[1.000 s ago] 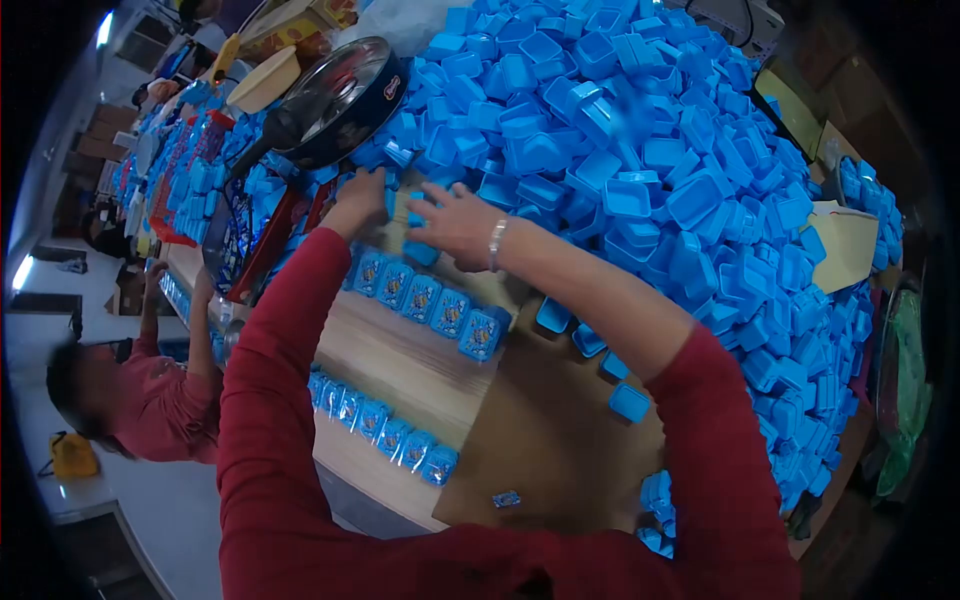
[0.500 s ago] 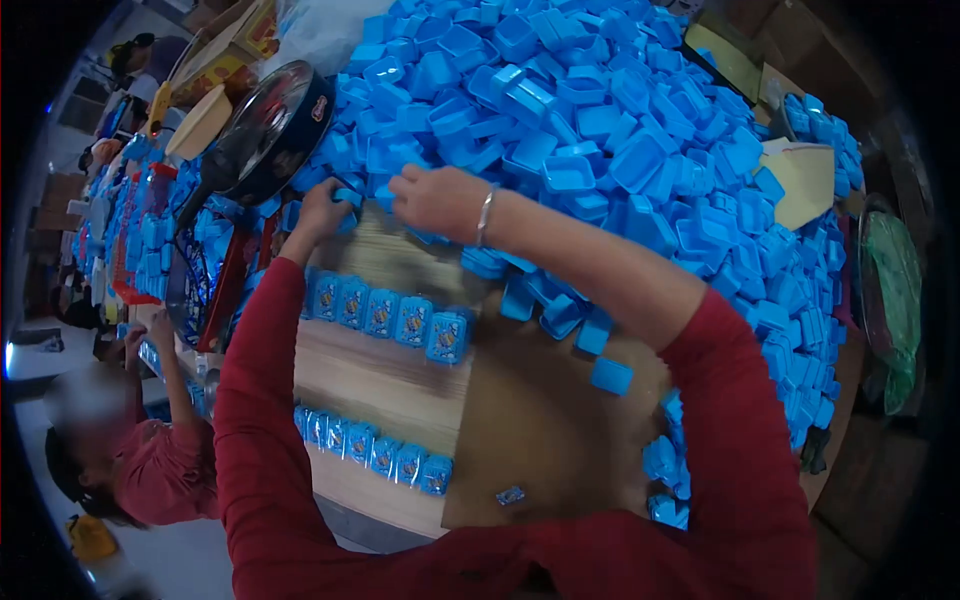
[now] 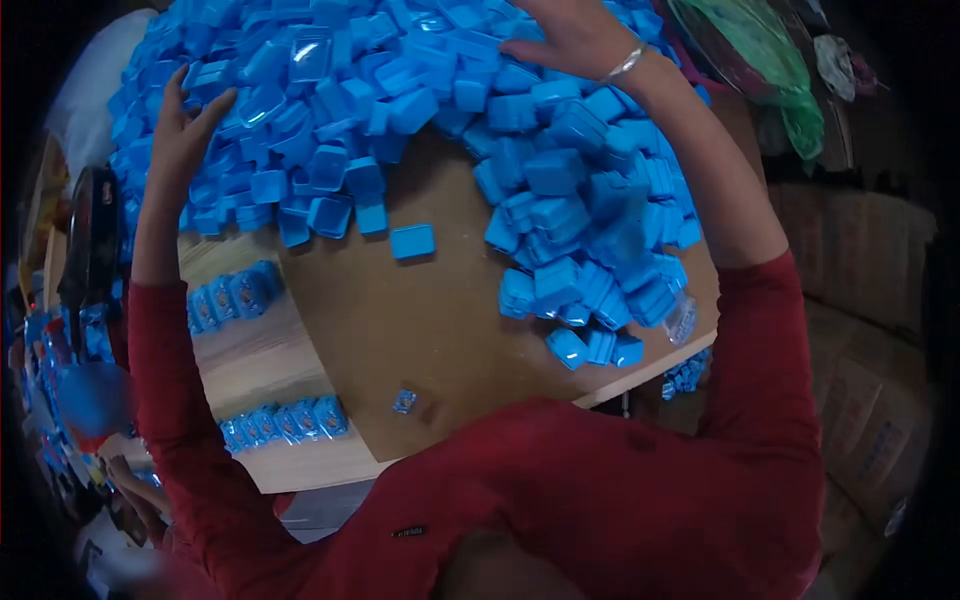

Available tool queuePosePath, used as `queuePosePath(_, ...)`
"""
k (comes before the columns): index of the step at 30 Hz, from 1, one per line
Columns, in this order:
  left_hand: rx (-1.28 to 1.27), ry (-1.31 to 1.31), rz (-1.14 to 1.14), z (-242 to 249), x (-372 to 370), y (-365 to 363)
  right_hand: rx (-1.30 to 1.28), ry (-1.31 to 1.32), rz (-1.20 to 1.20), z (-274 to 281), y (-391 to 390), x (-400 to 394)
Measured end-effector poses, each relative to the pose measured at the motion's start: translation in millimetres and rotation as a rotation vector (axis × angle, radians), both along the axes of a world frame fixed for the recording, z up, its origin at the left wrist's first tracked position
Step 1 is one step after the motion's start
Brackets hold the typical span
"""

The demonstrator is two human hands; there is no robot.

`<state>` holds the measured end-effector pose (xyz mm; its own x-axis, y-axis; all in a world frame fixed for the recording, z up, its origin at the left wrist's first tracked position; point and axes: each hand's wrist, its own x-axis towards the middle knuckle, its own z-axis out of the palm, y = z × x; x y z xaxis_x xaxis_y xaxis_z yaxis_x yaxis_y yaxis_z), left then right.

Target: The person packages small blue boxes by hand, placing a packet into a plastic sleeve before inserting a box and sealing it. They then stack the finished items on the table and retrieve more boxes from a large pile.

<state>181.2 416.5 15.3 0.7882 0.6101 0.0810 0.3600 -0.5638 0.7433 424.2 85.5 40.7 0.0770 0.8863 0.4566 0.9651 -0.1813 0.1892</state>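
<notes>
My left hand (image 3: 186, 122) is over the left part of a large pile of blue plastic boxes (image 3: 290, 100), thumb and fingers apart, with nothing between them. At the top of the view, my right hand (image 3: 570, 38) reaches over the far side of the pile with its thumb spread and its fingertips partly cut off by the frame edge. A single blue lid-like piece (image 3: 413, 241) lies on the brown board (image 3: 350, 300). Two rows of blue packs with printed labels, an upper row (image 3: 235, 295) and a lower row (image 3: 290, 421), stand on the light wood surface.
Stacked blue boxes (image 3: 570, 220) lie at the right of the board. A small printed packet (image 3: 404, 401) is near the front edge. A dark pan (image 3: 92, 235) stands at the left, a green plastic bag (image 3: 760, 65) at the upper right. Another person's hand (image 3: 135, 485) shows at lower left.
The view has turned to the right. My hands have moved apart from near each other by the wooden surface to over the pile, and my left hand no longer touches a blue piece.
</notes>
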Motion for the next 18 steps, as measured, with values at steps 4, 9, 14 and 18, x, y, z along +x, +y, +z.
queuePosePath(4,-0.156,0.206,-0.421,-18.0,-21.1,-90.7,-0.048,0.194,-0.046,11.0,-100.1,-16.4)
queuePosePath(9,-0.039,0.424,-0.974,-30.8,-40.8,-222.4,-0.082,0.616,-0.073,8.5,-198.5,-63.9)
queuePosePath(14,0.222,0.455,-0.873,-44.7,-68.3,-274.9,-0.076,1.075,-0.201,-3.2,-295.1,-122.1)
queuePosePath(18,0.196,0.346,-0.637,-44.7,-121.3,-309.4,-0.070,1.062,-0.411,-43.9,-376.8,-135.0)
